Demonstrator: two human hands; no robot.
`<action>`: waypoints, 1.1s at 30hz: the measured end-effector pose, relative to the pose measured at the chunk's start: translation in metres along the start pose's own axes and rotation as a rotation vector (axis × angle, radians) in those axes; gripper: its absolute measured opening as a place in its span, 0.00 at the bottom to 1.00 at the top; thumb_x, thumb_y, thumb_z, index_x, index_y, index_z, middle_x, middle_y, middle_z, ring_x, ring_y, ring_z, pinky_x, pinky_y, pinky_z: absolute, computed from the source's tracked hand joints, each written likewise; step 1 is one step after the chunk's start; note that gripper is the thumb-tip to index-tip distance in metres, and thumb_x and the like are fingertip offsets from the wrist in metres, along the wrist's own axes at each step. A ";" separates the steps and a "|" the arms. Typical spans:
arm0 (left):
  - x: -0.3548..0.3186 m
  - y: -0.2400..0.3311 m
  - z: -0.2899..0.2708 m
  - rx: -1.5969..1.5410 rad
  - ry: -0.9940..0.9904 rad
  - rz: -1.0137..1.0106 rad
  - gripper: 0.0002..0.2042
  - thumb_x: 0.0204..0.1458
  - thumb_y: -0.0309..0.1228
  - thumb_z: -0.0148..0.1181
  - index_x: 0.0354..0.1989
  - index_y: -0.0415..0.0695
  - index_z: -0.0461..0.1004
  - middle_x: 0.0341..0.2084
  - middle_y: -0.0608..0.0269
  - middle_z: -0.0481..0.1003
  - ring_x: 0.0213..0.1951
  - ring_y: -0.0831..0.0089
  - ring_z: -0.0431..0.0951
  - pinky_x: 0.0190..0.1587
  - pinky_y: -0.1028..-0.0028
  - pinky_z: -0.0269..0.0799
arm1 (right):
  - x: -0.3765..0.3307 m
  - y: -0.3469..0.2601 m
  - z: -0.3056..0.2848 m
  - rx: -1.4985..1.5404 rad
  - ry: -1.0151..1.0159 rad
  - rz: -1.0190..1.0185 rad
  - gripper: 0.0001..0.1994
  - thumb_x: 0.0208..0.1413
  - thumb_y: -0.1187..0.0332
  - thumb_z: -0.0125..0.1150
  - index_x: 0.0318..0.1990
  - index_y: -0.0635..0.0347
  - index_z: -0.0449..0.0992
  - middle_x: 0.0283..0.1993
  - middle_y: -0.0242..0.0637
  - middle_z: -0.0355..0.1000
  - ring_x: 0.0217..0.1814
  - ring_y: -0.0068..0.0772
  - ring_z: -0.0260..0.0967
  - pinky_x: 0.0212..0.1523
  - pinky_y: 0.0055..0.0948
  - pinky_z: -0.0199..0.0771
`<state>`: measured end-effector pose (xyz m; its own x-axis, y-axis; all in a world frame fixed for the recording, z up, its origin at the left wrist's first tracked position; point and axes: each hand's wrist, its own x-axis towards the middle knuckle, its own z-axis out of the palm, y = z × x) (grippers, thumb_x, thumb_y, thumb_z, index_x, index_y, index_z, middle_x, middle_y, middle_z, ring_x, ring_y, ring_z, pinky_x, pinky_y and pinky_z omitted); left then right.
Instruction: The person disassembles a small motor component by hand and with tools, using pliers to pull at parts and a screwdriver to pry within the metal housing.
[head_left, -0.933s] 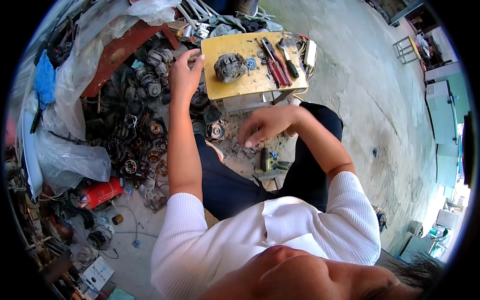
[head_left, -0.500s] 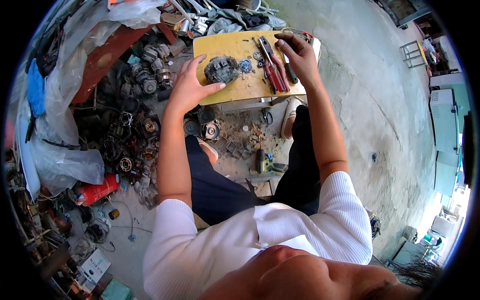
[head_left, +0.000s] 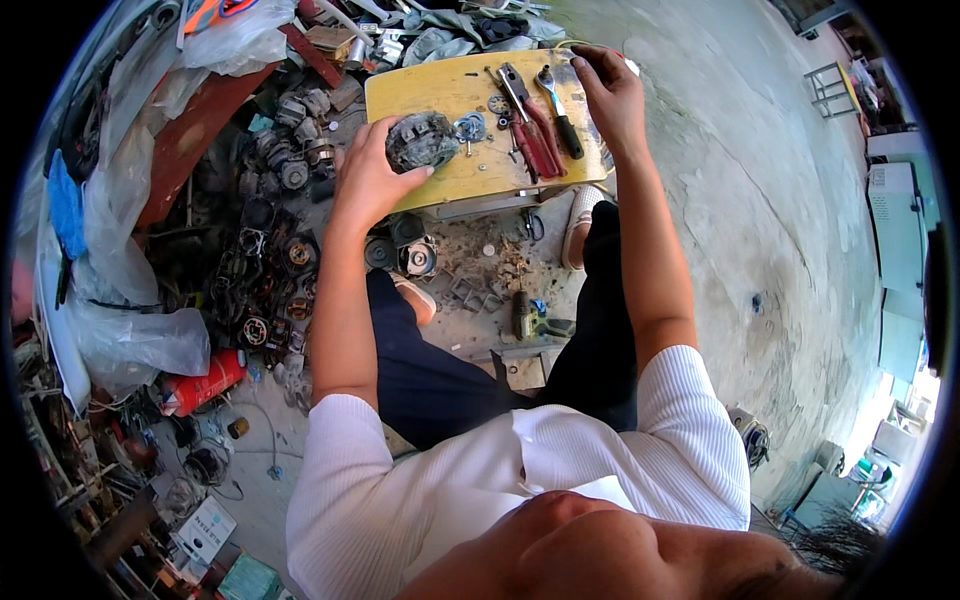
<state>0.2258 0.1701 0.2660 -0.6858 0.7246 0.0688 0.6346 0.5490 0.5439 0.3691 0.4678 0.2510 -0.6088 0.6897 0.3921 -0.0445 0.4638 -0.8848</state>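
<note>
At the left side of the yellow tabletop point(head_left: 480, 185), my left hand point(head_left: 368, 178) is curled round a grimy grey motor part point(head_left: 422, 140). Its thumb lies along the near edge and its fingers are partly hidden behind the part. My right hand point(head_left: 612, 98) hovers by the far right edge, thumb and fingertips drawn close together; whatever they hold, if anything, cannot be made out. Left of it lies a ratchet wrench point(head_left: 568, 136) with a black handle. Beside that are red-handled pliers point(head_left: 538, 145). A small bluish round part point(head_left: 470, 127) sits next to the motor part.
Loose screws and washers point(head_left: 499, 104) lie near the pliers. Below the table, a cordless drill point(head_left: 535, 322) and metal pieces point(head_left: 420, 258) rest on the floor. Piled motor parts point(head_left: 255, 270), plastic sheeting point(head_left: 145, 340) and a red cylinder point(head_left: 203, 383) crowd the left.
My left hand has closed in on the motor part. My right hand has shifted right, off the ratchet wrench, whose head now shows. The whole view has shifted slightly.
</note>
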 end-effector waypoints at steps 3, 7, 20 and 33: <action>-0.001 0.001 0.000 0.006 0.001 -0.002 0.39 0.38 0.41 0.75 0.62 0.47 0.67 0.58 0.49 0.71 0.61 0.51 0.70 0.64 0.58 0.62 | 0.000 0.000 -0.004 -0.048 0.008 0.013 0.12 0.62 0.66 0.62 0.48 0.63 0.80 0.41 0.36 0.81 0.42 0.24 0.77 0.47 0.25 0.75; 0.000 -0.001 0.002 -0.043 -0.002 0.001 0.39 0.39 0.40 0.76 0.62 0.46 0.67 0.58 0.48 0.71 0.60 0.50 0.70 0.63 0.58 0.63 | -0.002 0.002 -0.009 -0.239 -0.093 0.071 0.13 0.61 0.63 0.61 0.47 0.60 0.81 0.41 0.42 0.81 0.42 0.37 0.79 0.46 0.32 0.76; 0.000 -0.003 0.002 -0.020 0.009 0.012 0.38 0.39 0.39 0.76 0.61 0.46 0.66 0.58 0.48 0.72 0.61 0.51 0.70 0.62 0.59 0.64 | -0.022 0.007 -0.003 -1.071 -0.497 0.258 0.20 0.56 0.53 0.59 0.46 0.59 0.79 0.47 0.50 0.79 0.49 0.51 0.78 0.50 0.46 0.77; 0.000 -0.012 0.007 -0.056 -0.035 -0.077 0.39 0.39 0.43 0.75 0.62 0.47 0.65 0.58 0.53 0.72 0.61 0.55 0.70 0.66 0.47 0.52 | -0.007 0.032 0.006 -0.737 -0.458 0.388 0.25 0.61 0.52 0.56 0.50 0.70 0.69 0.45 0.60 0.78 0.50 0.56 0.77 0.50 0.46 0.76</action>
<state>0.2210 0.1665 0.2538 -0.7180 0.6960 -0.0038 0.5590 0.5799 0.5926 0.3667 0.4746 0.2189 -0.7342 0.6570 -0.1712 0.6420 0.5897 -0.4900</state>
